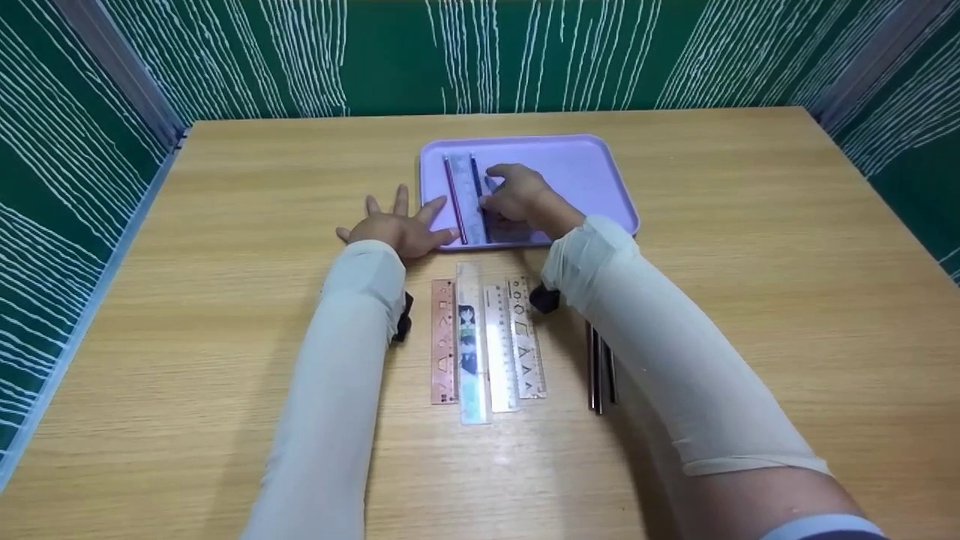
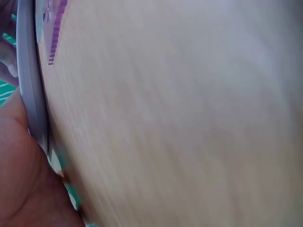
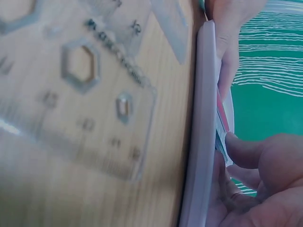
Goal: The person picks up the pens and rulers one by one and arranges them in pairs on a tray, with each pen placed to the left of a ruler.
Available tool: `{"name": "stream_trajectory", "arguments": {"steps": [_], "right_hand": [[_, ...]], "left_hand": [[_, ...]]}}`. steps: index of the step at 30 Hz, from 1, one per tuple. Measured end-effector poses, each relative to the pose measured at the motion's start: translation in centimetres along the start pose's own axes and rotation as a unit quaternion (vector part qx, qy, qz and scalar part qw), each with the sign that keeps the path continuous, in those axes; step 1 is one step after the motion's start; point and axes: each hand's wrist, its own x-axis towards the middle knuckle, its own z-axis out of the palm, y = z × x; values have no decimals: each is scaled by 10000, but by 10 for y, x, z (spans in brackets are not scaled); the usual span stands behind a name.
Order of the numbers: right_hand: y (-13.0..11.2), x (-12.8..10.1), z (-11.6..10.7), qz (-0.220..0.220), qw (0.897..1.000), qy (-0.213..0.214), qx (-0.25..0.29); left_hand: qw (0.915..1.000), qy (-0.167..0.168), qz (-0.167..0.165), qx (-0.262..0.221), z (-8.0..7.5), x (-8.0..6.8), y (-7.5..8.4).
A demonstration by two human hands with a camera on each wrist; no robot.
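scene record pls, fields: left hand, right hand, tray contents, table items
left hand: left hand flat on the table, fingers spread, touching the tray's near-left corner
right hand: right hand in the purple tray, fingers on a clear ruler
tray contents: clear ruler between two pens
table items: four rulers side by side, dark pens to their right

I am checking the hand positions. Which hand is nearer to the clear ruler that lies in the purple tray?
Right. The right hand rests on the clear ruler inside the purple tray; the left hand lies flat on the table at the tray's left edge.
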Motion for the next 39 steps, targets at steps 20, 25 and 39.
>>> {"name": "stream_trajectory", "arguments": {"steps": [20,25,39], "right_hand": [[24,-52,-52,-549,9945,-99,884],[35,-72,-63,-658,9927,-167,1001],[76,-119,-63,-917,9850,-357,1416]], "left_hand": [[10000,29,67,12,2,1,-3],[9999,63,95,-15,1,0,-2],[9999,-12,112,-25,1,-2,-2]]}}
